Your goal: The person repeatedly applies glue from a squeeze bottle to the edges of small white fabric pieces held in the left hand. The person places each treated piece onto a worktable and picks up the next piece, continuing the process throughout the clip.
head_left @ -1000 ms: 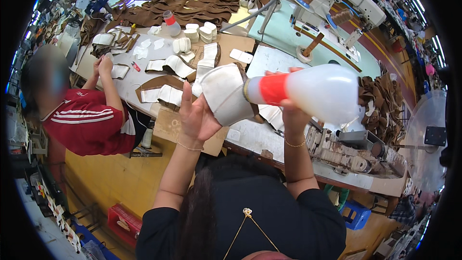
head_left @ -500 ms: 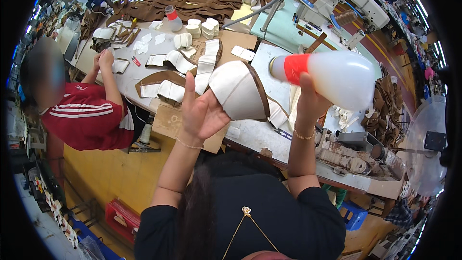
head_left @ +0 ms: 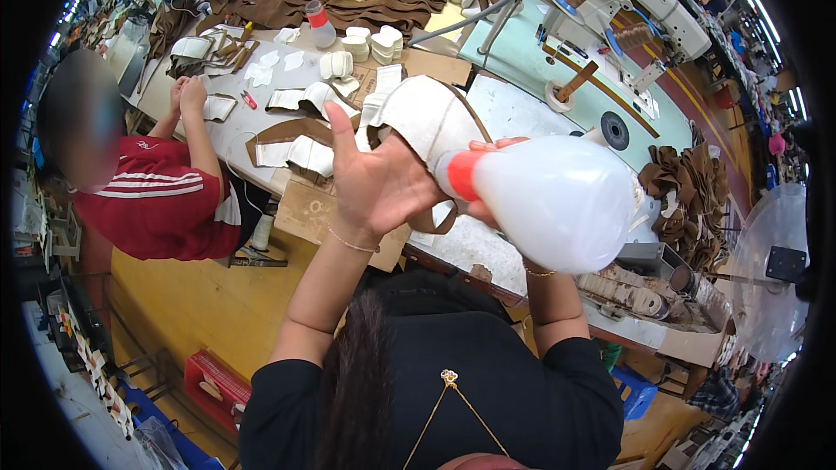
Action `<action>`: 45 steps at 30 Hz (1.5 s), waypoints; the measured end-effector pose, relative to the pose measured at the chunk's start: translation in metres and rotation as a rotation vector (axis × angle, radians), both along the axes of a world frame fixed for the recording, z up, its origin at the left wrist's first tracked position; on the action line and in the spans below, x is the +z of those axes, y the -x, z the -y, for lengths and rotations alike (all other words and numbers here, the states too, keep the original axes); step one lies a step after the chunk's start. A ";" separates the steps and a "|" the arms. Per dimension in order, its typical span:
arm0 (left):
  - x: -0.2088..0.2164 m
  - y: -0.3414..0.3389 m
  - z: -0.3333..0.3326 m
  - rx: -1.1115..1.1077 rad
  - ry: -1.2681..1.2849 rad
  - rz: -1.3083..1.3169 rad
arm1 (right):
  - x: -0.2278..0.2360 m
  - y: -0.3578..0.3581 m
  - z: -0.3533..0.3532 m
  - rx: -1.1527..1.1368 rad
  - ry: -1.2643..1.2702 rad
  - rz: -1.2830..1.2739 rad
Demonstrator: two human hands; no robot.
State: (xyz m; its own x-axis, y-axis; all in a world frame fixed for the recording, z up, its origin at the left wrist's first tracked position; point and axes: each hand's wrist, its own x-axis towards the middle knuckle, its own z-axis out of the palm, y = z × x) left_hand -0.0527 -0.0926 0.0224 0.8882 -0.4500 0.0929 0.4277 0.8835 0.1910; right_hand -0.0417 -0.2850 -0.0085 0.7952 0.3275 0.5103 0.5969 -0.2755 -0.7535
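Observation:
A curved fabric piece (head_left: 428, 115), white with a brown edge, is carried on my left hand (head_left: 383, 176). Its fingers go behind the piece and are hidden, while the thumb stands apart. My right hand (head_left: 488, 150) is wrapped round a translucent white plastic bottle (head_left: 557, 204) with a red band (head_left: 461, 176) at its neck. The bottle is tilted, its neck end toward the lower edge of the piece and close to my left palm; whether it touches cannot be made out. Much of my right hand is behind the bottle.
White-and-brown pieces (head_left: 305, 152) and stacked white pads (head_left: 383, 45) lie on the table, with a second red-banded bottle (head_left: 320, 26) behind. A sewing machine (head_left: 649, 0) stands at far right. At left sits a person in red (head_left: 165, 191).
My right hand has brought the bottle left and down, with its neck now at the fabric piece. My left hand has shifted slightly right and the piece has turned.

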 end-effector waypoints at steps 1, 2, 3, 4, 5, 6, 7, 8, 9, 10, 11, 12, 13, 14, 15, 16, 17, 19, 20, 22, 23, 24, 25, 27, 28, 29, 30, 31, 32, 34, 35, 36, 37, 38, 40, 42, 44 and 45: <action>-0.004 0.000 -0.002 0.008 0.012 0.025 | 0.012 0.003 0.003 0.001 0.018 -0.014; -0.009 0.000 -0.006 0.015 0.024 0.050 | 0.023 0.007 0.005 0.004 0.036 -0.030; -0.010 -0.001 -0.007 0.020 0.035 0.077 | 0.029 0.009 0.005 -0.012 -0.013 -0.063; -0.007 -0.001 -0.007 0.067 0.039 0.060 | 0.037 0.010 0.005 -0.025 -0.063 -0.092; -0.007 -0.001 -0.006 0.057 0.023 0.064 | 0.044 0.011 0.005 -0.038 -0.114 -0.121; -0.008 -0.002 -0.003 0.038 0.008 0.065 | 0.037 0.008 0.001 -0.039 -0.215 -0.063; -0.008 -0.002 0.000 0.021 -0.008 0.067 | 0.038 0.011 -0.004 0.037 -0.364 -0.158; -0.009 -0.001 0.004 0.009 -0.054 0.051 | 0.038 0.014 -0.009 0.108 -0.517 -0.251; -0.010 0.002 0.005 0.038 -0.028 0.061 | 0.033 0.012 -0.015 0.171 -0.400 -0.166; -0.010 0.005 0.007 0.049 0.005 0.068 | 0.022 0.006 -0.011 0.123 -0.172 -0.017; -0.012 0.005 0.008 0.060 0.038 0.074 | 0.012 -0.005 -0.008 0.049 -0.087 0.075; -0.022 0.002 0.000 -0.004 0.088 0.177 | -0.001 -0.016 -0.006 -0.020 -0.015 0.165; -0.020 0.005 -0.002 -0.003 0.038 0.149 | -0.005 -0.027 0.000 -0.148 -0.031 0.164; -0.018 0.010 -0.002 -0.002 -0.011 0.121 | -0.008 -0.037 0.006 -0.273 -0.047 0.157; -0.016 0.015 -0.005 0.017 -0.077 0.092 | 0.022 -0.039 -0.002 -0.377 -0.110 -0.061; -0.022 0.015 -0.002 0.029 -0.070 0.103 | 0.025 -0.036 -0.008 -0.194 -0.447 -0.044; -0.024 0.012 -0.002 0.046 -0.095 0.085 | 0.026 -0.024 -0.017 -0.133 -0.626 -0.030; -0.030 0.012 -0.003 0.085 -0.154 0.022 | 0.020 -0.015 -0.021 0.077 -0.585 -0.009; -0.037 0.014 -0.004 0.036 -0.054 0.129 | 0.014 -0.015 -0.015 0.216 -0.366 0.013; -0.042 0.013 -0.006 0.070 -0.220 0.147 | -0.005 -0.031 -0.006 0.006 -0.253 0.037; -0.043 0.013 -0.005 0.087 -0.300 0.160 | -0.016 -0.035 -0.001 -0.104 -0.193 0.034; -0.039 0.015 -0.003 0.127 -0.264 0.061 | -0.009 -0.043 0.006 -0.250 -0.142 0.041; -0.040 0.017 -0.002 0.125 -0.275 0.061 | 0.002 -0.041 0.003 -0.237 -0.295 0.025; -0.043 0.017 -0.001 0.128 -0.298 0.062 | 0.025 -0.037 -0.004 -0.202 -0.610 0.025; -0.042 0.017 -0.001 0.138 -0.285 0.051 | 0.033 -0.026 -0.019 -0.130 -0.731 0.055; -0.041 0.018 -0.003 0.150 -0.272 0.041 | 0.030 -0.026 -0.018 -0.162 -0.643 0.095; -0.041 0.018 -0.004 0.146 -0.251 0.028 | 0.029 -0.025 -0.015 -0.206 -0.546 0.138; -0.043 0.017 -0.008 0.128 -0.235 0.040 | 0.028 -0.024 -0.013 -0.250 -0.455 0.183; -0.046 0.015 -0.014 0.111 -0.218 0.052 | 0.029 -0.033 -0.005 -0.295 -0.428 0.123; -0.034 0.014 -0.019 0.141 -0.185 0.054 | 0.038 -0.042 0.008 -0.395 -0.378 0.081; -0.033 0.008 -0.021 0.159 -0.220 0.049 | 0.041 -0.040 0.007 -0.397 -0.545 0.084; -0.033 0.003 -0.024 0.186 -0.251 0.037 | 0.037 -0.037 0.008 -0.327 -0.666 0.075; -0.034 0.001 -0.025 0.213 -0.283 0.025 | 0.031 -0.034 0.010 -0.282 -0.657 0.089; -0.035 0.003 -0.019 0.171 -0.148 0.050 | 0.025 -0.029 0.012 -0.235 -0.642 0.097; -0.042 0.006 -0.012 0.178 -0.194 -0.044 | 0.028 -0.018 0.004 -0.228 -0.576 0.073; -0.047 0.008 -0.011 0.173 -0.249 -0.033 | 0.030 -0.014 -0.006 -0.215 -0.513 0.038; -0.047 0.011 -0.008 0.216 -0.332 -0.043 | 0.029 -0.008 -0.014 -0.217 -0.557 0.010; -0.047 0.012 -0.005 0.235 -0.367 -0.046 | 0.025 -0.006 -0.016 -0.158 -0.483 0.017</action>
State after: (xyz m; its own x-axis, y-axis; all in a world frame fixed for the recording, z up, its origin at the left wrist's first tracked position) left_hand -0.0643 -0.0874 -0.0248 0.9699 -0.2311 -0.0773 0.2384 0.8348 0.4963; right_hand -0.0355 -0.2691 0.0168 0.8061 -0.0731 0.5872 0.5895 0.0140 -0.8076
